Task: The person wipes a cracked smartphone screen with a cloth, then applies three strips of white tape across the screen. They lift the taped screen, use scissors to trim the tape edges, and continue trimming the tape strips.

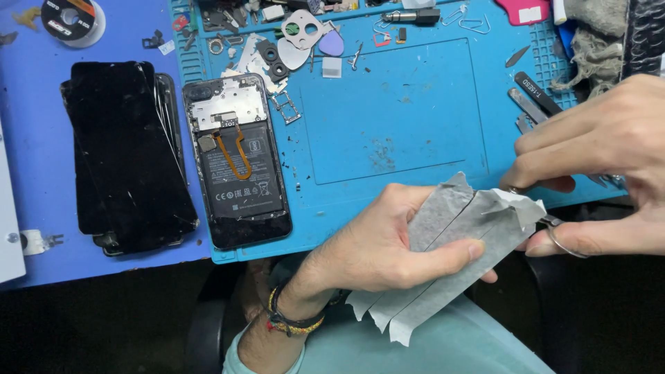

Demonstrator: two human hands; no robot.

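L hand grips grey tape strips. R hand, at 3 o'clock, pinches scissors w/ fingers pressed together. Opened phone lies at 9 o'clock.

head cam | looks steeply down | close over blue mat edge | single view

Open mat surface just beyond both hands, free for passing. Blocked further left of left hand by opened phone and stacked screens. Crowded beyond right hand with tweezers; small parts along far edge.
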